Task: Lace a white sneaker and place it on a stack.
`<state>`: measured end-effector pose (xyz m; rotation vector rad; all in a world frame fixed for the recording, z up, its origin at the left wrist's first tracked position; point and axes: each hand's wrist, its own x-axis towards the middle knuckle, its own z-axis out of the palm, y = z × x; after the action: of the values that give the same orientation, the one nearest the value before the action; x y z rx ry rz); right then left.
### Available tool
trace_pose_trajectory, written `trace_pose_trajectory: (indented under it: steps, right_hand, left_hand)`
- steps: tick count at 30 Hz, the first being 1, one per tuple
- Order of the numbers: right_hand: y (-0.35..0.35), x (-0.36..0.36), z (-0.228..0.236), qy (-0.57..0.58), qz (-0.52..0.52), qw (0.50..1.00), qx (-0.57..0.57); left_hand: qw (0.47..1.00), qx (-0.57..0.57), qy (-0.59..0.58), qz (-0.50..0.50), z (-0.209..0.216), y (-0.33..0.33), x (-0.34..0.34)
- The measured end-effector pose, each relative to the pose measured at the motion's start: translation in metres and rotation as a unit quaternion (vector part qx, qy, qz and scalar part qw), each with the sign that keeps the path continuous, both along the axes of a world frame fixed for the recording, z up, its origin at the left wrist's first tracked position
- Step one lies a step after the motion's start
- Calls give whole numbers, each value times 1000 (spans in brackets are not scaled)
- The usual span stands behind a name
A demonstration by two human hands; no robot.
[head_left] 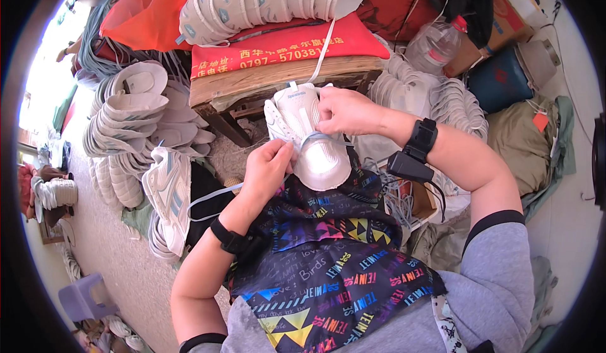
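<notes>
A white shoe upper [323, 165] with a mesh tongue rests over my lap, its toe toward me. A blue-grey shoelace [211, 196] crosses the upper, and a loose length trails to the left past my forearm. My left hand [268, 167] is closed in a pinch at the upper's left edge, with the shoelace at its fingertips. On the other side, my right hand [350, 112] has its thumb and fingers pressed together on the right eyelet edge beside the tongue. Its fingertips are partly hidden, so I cannot tell whether lace is between them.
Ahead stands a wooden bench [252, 78] with a red cloth and a row of nested uppers [271, 6]. Stacked uppers [129, 116] lie at left, more [451, 104] at right. A box of laces [410, 205] sits by my right side. A lilac plastic stool [88, 297] stands lower left.
</notes>
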<state>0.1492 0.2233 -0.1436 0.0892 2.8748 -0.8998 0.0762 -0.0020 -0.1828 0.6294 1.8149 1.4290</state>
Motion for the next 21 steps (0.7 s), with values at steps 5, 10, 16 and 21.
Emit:
trace_pose_trajectory:
  steps: [5, 10, 16, 21]
  right_hand:
    - [-3, 9, -5, 36, -54, 997, -32]
    - [-3, 16, -9, 93, -31, 981, -167]
    - [-2, 17, -13, 93, -33, 979, -179]
    - [-20, 14, -6, 68, -195, 895, -396]
  left_hand:
    - [998, 26, -56, 3, 0, 5, -4]
    - [996, -45, 71, 10, 6, 12, -6]
    - [936, -158, 302, -87, 29, 24, -18]
    - [904, -225, 311, -189, 48, 26, -26]
